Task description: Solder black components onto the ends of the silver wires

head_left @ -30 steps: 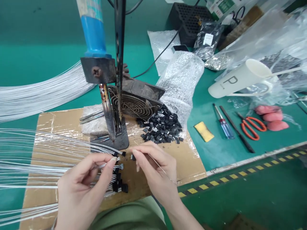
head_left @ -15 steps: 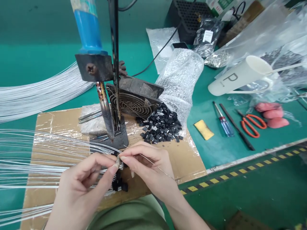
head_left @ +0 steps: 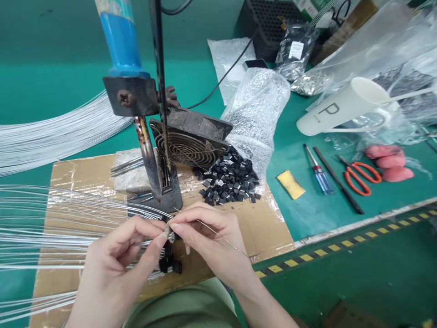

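My left hand (head_left: pixel 116 264) is closed, thumb and forefinger pinching something small that the fingertips mostly cover. Fingertip to fingertip with it, my right hand (head_left: pixel 215 241) is closed in a pinch. A thin silvery solder wire (head_left: pixel 223 238) runs through the right hand's fingers and trails back over the palm side. White wires (head_left: pixel 68 240) come in from the left beneath my left hand. Several black connectors (head_left: pixel 167 264) lie at their ends, just below the fingertips. A soldering iron (head_left: pixel 121 43) with a blue handle hangs in a clamp, its tip pointing down above my hands.
A dusty fan (head_left: pixel 189 139) stands behind the iron, beside a pile of black connectors (head_left: pixel 232 177) on cardboard (head_left: pixel 273 223). Rightward lie a yellow sponge (head_left: pixel 291 184), a screwdriver (head_left: pixel 321 175), orange-handled pliers (head_left: pixel 362 175) and a white cup (head_left: pixel 336 111). More white wires (head_left: pixel 51 136) lie back left.
Both hands keep the same pinch at almost the same spot. The view has shifted very slightly; nothing was taken up or let go.
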The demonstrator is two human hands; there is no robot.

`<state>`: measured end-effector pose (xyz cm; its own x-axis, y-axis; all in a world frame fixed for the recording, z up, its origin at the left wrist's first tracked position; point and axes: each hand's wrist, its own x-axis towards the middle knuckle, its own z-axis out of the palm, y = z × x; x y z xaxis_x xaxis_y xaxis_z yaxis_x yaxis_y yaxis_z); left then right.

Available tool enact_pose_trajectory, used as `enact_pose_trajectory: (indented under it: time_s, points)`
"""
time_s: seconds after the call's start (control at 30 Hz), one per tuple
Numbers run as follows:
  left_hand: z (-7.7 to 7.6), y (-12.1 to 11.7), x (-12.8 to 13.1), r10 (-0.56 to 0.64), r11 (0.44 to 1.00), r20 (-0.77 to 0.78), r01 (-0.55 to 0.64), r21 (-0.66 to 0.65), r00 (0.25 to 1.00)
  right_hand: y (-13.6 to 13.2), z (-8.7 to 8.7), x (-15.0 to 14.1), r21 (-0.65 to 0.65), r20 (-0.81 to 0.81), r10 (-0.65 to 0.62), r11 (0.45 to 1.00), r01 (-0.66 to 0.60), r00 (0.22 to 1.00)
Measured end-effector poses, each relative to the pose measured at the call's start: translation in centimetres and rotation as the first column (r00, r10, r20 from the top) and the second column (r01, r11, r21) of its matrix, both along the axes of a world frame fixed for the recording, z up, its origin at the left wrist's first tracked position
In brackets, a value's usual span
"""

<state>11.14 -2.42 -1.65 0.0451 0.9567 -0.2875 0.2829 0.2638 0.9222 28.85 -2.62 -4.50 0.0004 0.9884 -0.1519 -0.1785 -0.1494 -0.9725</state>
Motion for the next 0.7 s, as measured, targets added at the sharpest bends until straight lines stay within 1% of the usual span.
enact_pose_trajectory:
  time_s: [0.17,0.27,0.4,0.57,0.7]
  points:
    - [0.4,0.3,0.4,0.024,1.0,-0.012,-0.024,0.014,1.0,-0.1,-0.1,0.2,0.06,0.059,0.002,0.998,-0.005,0.998]
    - [0.4,0.6,0.4,0.028,0.998,-0.013,-0.028,0.05,1.0,-0.6,-0.2,0.3,0.135,0.163,-0.016,0.991,-0.006,0.987]
    - [0.3,1.0,0.6,0.038,0.996,-0.073,-0.033,0.079,0.997,-1.5,-0.3,0.4,0.216,0.294,-0.057,0.976,-0.008,0.954]
    - [0.1,1.5,0.5,0.084,0.99,-0.091,-0.072,0.122,0.992,-1.7,0.1,0.4,0.285,0.41,-0.162,0.958,0.043,0.898]
    - [0.1,1.8,0.5,0.12,0.987,-0.105,-0.107,0.123,0.987,-1.2,0.7,0.3,0.321,0.505,-0.158,0.947,-0.014,0.849]
